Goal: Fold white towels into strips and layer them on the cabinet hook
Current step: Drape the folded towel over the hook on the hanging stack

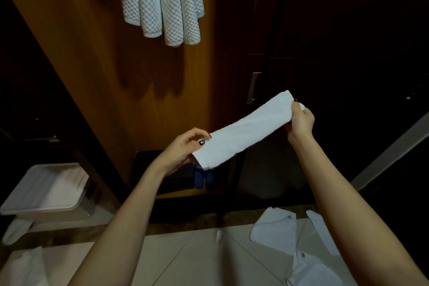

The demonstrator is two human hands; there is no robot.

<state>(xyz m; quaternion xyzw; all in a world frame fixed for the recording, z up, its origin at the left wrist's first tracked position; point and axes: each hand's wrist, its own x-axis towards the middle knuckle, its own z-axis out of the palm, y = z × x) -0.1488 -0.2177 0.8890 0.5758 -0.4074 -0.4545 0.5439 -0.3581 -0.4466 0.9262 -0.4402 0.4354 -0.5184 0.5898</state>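
Head view, looking down along a wooden cabinet panel (92,58). At the lower left of the frame a white bin (41,210) is seen, with white cloth lying in it, probably the supply kept within reach. At the upper centre, quilted towels (160,2) are hung in overlapping strips against the panel; the hook is cut off by the top edge of the frame.

At the centre, a white towel strip (246,130) is held in the air, slanting up to the right, in front of the cabinet and well below the hung ones. Its lower end is pinched by the left grip (185,148), a bare hand with fingers curled round the edge. Its upper end is clasped by the right grip (301,121), the thumb laid over the fold. The strip is held taut at both ends, likely so that the folds are kept from opening before it is draped.

At the lower right a white shirt (276,230), worn by the person, is partly seen.
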